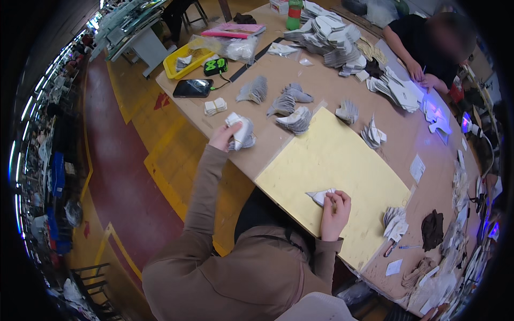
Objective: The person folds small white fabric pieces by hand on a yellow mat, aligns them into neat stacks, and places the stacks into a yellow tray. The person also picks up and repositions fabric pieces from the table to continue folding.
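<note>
My left hand (224, 137) reaches out over the table's near edge and grips a fanned bundle of white and grey cut pieces (242, 132). My right hand (335, 213) rests on the yellow board (342, 160), its fingers curled around a thin pen-like tool whose tip meets a single white cut piece (320, 196) lying flat on the board. Both sleeves are brown.
Several fanned bundles of cut pieces (289, 104) lie beyond the board, with bigger heaps (326, 32) at the far end. A phone (193, 88), a yellow tray (184, 60) and a green bottle (293, 14) stand at the far left. Another person's hands (420, 75) work at the far right beside a violet lamp glow (439, 115).
</note>
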### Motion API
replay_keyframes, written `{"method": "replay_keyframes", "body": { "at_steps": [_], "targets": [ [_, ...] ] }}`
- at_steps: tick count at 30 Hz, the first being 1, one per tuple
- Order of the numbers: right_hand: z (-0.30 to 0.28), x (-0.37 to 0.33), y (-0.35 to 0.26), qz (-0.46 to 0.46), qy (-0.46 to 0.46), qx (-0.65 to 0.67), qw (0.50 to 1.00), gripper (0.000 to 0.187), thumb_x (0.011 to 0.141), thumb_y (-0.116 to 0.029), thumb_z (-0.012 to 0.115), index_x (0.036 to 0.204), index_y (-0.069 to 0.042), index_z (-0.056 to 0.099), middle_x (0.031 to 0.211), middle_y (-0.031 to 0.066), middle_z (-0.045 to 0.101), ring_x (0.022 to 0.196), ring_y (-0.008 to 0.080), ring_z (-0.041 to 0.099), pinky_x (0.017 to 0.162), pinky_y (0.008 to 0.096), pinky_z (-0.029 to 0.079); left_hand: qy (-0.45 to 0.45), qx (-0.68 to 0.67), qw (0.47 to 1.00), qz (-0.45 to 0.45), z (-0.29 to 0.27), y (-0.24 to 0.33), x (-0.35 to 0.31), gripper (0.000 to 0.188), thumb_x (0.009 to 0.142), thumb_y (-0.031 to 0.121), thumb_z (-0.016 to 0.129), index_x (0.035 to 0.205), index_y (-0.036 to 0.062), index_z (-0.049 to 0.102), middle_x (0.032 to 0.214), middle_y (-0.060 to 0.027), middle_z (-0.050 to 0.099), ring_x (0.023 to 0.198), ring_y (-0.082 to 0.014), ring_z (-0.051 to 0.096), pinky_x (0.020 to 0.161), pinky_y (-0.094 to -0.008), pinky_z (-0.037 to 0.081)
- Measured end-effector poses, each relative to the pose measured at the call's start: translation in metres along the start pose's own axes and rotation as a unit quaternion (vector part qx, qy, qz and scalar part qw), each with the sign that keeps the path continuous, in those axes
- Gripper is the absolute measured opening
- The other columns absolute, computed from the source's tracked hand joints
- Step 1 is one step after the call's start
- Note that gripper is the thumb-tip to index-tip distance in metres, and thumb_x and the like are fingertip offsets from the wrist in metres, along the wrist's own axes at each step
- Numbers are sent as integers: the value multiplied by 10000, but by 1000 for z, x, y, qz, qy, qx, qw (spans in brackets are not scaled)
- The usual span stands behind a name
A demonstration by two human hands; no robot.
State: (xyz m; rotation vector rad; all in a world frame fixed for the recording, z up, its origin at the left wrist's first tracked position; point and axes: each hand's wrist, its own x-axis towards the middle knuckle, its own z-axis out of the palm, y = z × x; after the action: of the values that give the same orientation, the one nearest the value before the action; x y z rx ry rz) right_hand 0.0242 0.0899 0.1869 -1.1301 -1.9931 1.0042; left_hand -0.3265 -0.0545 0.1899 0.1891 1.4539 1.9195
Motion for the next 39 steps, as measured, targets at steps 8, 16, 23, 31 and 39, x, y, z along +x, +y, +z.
{"method": "replay_keyframes", "body": {
  "at_steps": [8, 16, 23, 31, 39],
  "targets": [
    [5, 3, 0, -5, 14, 17, 1000, 80, 847, -60, 657, 919, -24, 665, 1084, 118, 579, 1026, 283, 565, 876, 363, 469, 61, -122, 976, 172, -94, 136, 131, 389, 857, 178, 749, 1159, -20, 602, 1073, -125, 675, 920, -236, 683, 793, -404, 587],
    [9, 7, -4, 4, 32, 32, 999, 49, 822, -30, 656, 869, -17, 649, 1032, 112, 581, 961, 269, 582, 834, 361, 485, 317, -76, 941, 93, -185, 222, 243, 439, 880, 276, 711, 1228, 42, 580, 1126, -160, 673, 976, -309, 691, 780, -509, 597],
    [11, 8, -2, 7, 32, 23, 999, 52, 808, -18, 656, 859, -19, 647, 1017, 104, 580, 958, 257, 581, 831, 354, 483, 317, -171, 932, 27, -165, 230, 223, 350, 895, 282, 677, 1219, 185, 585, 1195, -82, 632, 1093, -244, 614, 884, -466, 534],
    [13, 10, -5, 24, 29, 13, 999, 43, 817, -22, 654, 855, -12, 636, 1009, 106, 577, 958, 260, 578, 837, 349, 479, 447, 63, 887, 96, -182, 218, 245, 504, 898, 226, 674, 1369, 150, 511, 1235, -95, 616, 1124, -237, 606, 906, -438, 524],
    [5, 18, -4, -50, 56, -43, 996, 78, 794, -88, 677, 861, -52, 659, 951, 91, 622, 888, 291, 617, 777, 370, 507, 324, 633, 686, 155, -230, 213, 277, 453, 908, 210, 668, 1334, 115, 543, 1212, -95, 625, 1112, -222, 602, 915, -407, 513]
  ]
}}
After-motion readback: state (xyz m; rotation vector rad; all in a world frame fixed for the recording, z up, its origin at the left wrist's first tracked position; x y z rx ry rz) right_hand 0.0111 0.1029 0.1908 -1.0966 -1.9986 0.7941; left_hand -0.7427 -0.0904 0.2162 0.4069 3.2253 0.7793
